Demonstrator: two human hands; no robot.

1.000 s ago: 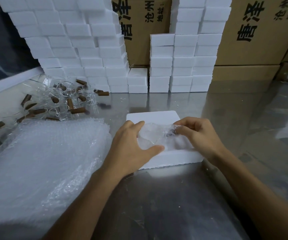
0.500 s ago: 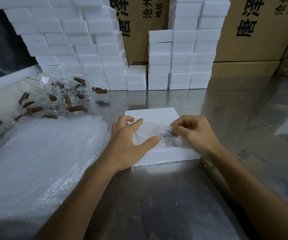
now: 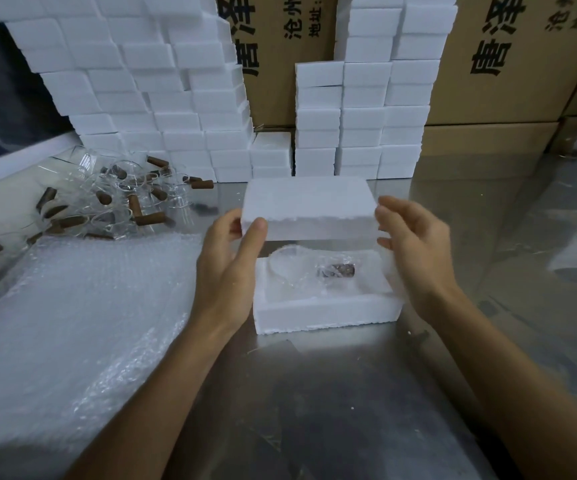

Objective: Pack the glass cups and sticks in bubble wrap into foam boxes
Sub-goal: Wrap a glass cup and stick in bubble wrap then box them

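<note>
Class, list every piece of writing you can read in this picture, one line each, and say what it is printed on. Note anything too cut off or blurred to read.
"唐泽": large black characters, cut off at the top edge, on the cardboard box behind the stacked foam boxes.
"沧州" and "地址:": smaller print on the same box, the rest cut off.
"唐泽": large black characters on the right cardboard box.
Small print at that box's top edge: too cut off and blurred to read.

Both hands leave the wrapped cup (image 3: 301, 271) in the foam box (image 3: 325, 311); the left hand (image 3: 226, 268) now holds a foam lid (image 3: 306, 209) above it, the right hand (image 3: 415, 247) beside.
</note>
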